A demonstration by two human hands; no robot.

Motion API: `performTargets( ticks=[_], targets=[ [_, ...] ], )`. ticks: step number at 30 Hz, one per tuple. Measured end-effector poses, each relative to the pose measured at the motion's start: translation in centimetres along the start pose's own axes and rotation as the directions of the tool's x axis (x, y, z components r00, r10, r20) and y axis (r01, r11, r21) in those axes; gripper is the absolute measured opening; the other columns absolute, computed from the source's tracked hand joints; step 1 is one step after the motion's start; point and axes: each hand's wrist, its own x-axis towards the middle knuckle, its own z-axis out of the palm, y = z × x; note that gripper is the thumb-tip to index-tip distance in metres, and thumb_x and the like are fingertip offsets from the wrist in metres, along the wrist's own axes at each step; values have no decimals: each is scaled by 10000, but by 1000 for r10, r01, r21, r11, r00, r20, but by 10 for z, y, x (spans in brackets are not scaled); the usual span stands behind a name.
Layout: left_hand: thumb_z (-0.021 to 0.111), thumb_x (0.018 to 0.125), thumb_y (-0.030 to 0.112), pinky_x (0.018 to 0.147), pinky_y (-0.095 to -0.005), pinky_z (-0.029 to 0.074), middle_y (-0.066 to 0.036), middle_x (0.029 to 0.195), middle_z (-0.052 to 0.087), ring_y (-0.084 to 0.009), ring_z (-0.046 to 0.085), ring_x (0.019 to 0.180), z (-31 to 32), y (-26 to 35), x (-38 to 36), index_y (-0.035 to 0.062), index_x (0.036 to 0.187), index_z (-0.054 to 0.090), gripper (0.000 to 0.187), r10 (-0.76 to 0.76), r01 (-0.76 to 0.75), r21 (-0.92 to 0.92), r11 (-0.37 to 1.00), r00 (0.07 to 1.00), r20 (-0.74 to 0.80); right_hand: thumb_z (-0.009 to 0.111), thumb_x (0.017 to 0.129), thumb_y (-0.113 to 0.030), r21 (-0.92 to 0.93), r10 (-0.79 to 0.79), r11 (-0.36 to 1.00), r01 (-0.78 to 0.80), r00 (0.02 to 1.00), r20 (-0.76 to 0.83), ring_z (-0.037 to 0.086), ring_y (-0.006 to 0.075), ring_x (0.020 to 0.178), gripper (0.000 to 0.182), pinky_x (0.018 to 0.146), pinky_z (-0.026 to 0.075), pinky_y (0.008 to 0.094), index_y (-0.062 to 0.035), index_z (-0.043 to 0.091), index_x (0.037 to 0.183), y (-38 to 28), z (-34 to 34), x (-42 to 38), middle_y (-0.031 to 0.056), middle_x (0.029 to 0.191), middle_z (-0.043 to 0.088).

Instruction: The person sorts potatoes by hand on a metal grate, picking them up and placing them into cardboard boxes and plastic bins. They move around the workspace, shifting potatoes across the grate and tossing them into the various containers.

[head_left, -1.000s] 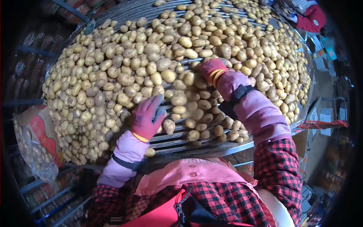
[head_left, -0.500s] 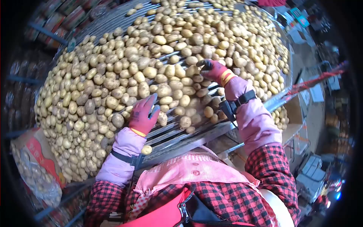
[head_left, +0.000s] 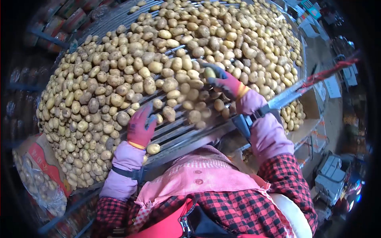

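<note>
Many potatoes (head_left: 115, 80) are heaped on a slatted metal table (head_left: 170, 137). My right hand (head_left: 226, 81), in a red and dark glove, has thumb and fingers around a greenish potato (head_left: 209, 72) over the middle of the heap. My left hand (head_left: 141, 126), gloved the same way, rests at the heap's near edge with fingers stretched and thumb apart, holding nothing that I can see. A single potato (head_left: 153, 148) lies just below it on the near rim. Several blurred potatoes (head_left: 194, 116) sit on the slats between my hands.
A metal bar with red wrapping (head_left: 313, 81) slants past my right forearm. At the lower left stands a printed carton (head_left: 41, 158) beside a clear plastic bag of potatoes (head_left: 43, 190). A grey crate (head_left: 331, 178) is on the floor at right. Stacked sacks (head_left: 73, 20) fill the back left.
My right hand has closed on a greenish potato and shifted slightly. My left hand has drawn back a little to the left. The blurred potatoes between them have shifted on the slats.
</note>
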Motion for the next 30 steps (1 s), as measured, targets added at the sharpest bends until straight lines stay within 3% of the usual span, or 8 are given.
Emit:
performTargets(
  ticks=[2,7,10,12,15,18,25,30],
  targets=[
    [684,848,283,1015,-469,422,-212,1292,573,-384,540,1191,8,-8,-4,54,1330,547,551,-11,6,76,997,998,59,634,933,-272,483,-2,875,21,999,-41,536,105,926,591,765,464,228,-80,421,1450,3,-4,-60,30,1117,581],
    [764,729,479,1143,-530,240,-204,1524,319,-408,267,1417,28,-2,19,127,1513,310,972,106,-211,362,908,951,289,550,970,-435,329,33,936,125,900,-435,553,112,910,611,688,483,243,-35,431,1416,17,-16,-271,48,1109,588],
    [784,681,545,1159,-538,189,-231,1544,246,-420,206,1438,49,13,45,175,1547,215,1101,22,-205,411,888,913,408,591,934,-483,40,391,883,-468,685,-615,568,193,1087,651,855,488,321,-39,470,1393,91,-20,-384,131,1261,561],
    [783,682,552,1161,-535,187,-249,1535,252,-428,207,1438,69,29,67,184,1550,206,1105,-59,-149,425,893,898,437,638,910,-445,-302,494,409,-861,487,-720,539,294,1223,650,1014,437,394,-66,464,1408,183,-28,-449,197,1357,525],
    [723,742,572,1174,-515,177,-214,1563,227,-406,193,1450,100,36,116,194,1544,227,1016,236,-369,331,869,895,377,689,866,-396,-324,167,716,-619,602,-781,437,372,1332,679,1115,331,444,-113,449,1434,141,-31,-383,232,1407,474],
    [642,817,577,1189,-487,161,-152,1601,195,-370,177,1468,101,23,171,208,1534,271,887,337,-347,358,867,937,91,752,784,-400,-739,-310,455,-497,690,-654,426,409,1317,786,1104,350,446,-182,422,1463,69,-19,-261,247,1436,421],
    [718,829,321,1112,-475,332,-207,1445,443,-386,393,1355,-51,-49,77,68,1436,430,719,123,32,587,809,967,-222,827,611,-416,-990,-129,-52,133,982,139,321,411,1381,851,1123,287,541,-303,488,1382,50,-49,-65,165,1479,368],
    [700,825,430,1136,-589,214,-276,1513,303,-479,257,1397,-109,-89,-145,23,1487,326,862,-376,595,623,509,804,-461,749,756,-436,-898,-470,-224,-380,849,-242,387,439,1322,782,1110,311,527,-247,426,1442,9,-183,-19,207,1427,421]
  ],
)
